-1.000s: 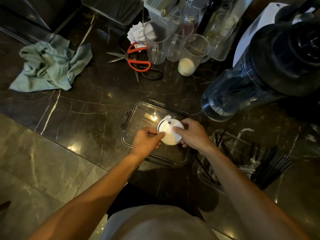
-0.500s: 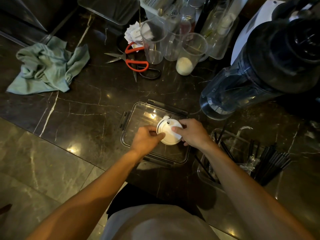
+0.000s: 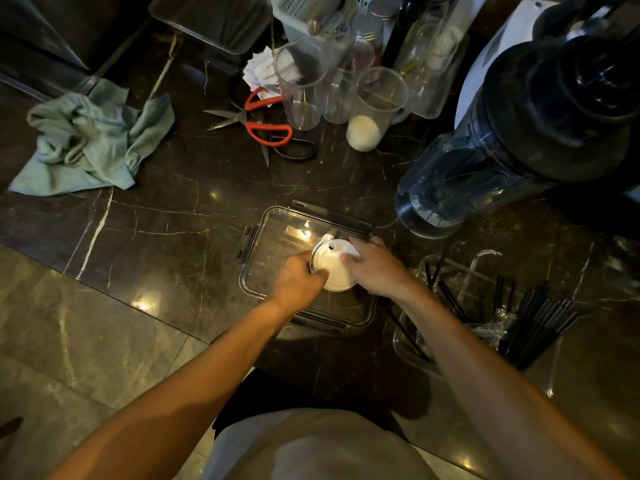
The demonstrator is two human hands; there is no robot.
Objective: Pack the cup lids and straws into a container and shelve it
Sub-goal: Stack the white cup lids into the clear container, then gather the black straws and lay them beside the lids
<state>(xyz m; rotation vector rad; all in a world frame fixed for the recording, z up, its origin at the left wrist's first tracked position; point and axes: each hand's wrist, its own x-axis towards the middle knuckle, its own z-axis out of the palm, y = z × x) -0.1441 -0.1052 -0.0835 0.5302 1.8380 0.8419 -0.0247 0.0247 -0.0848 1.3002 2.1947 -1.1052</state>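
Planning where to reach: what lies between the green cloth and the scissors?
Only bare dark counter between cloth and scissors, in the head view.

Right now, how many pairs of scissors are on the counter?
2. The red-handled scissors lie left of the clear cups; the black-handled pair lies under and just right of them. Others may hide behind the cups.

A: What are the hands doing?
B: Left hand [image 3: 297,279] and right hand [image 3: 375,268] are gripping white cup lids [image 3: 333,267] over the clear container [image 3: 254,271].
A: Straws?
B: Black straws [image 3: 540,320] are lying right, beside the blender jar [image 3: 450,188].
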